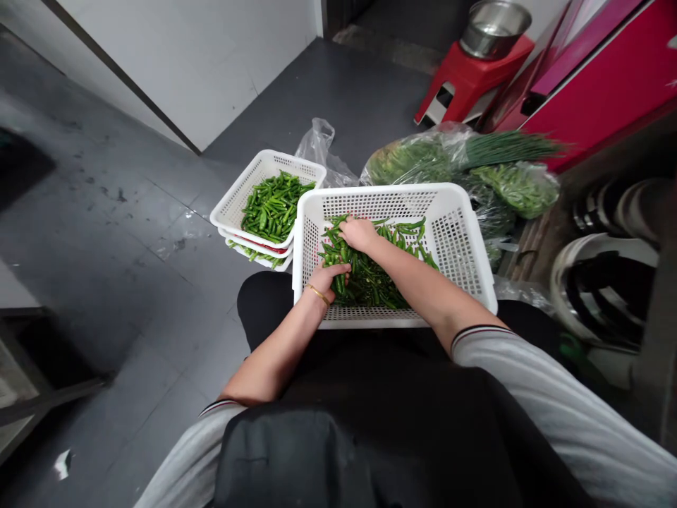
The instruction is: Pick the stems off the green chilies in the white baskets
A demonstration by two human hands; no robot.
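A large white plastic basket [460, 233] rests on my knees and holds a heap of green chillies [370, 279]. My left hand [326, 276], with a gold bracelet on the wrist, reaches in at the near left corner, its fingers curled round some chillies. My right hand [358, 233] is deeper in the pile, fingers bent down and closed on chillies. To the left, on the floor, a smaller white basket [238, 197] full of green chillies [272, 206] is stacked on other baskets.
Clear plastic bags of green vegetables and chives [476, 162] lie behind the large basket. A red stool [465, 81] carries a metal bowl [493, 28]. Stacked pots [603, 282] are at the right. Grey tiled floor [132, 233] spreads to the left.
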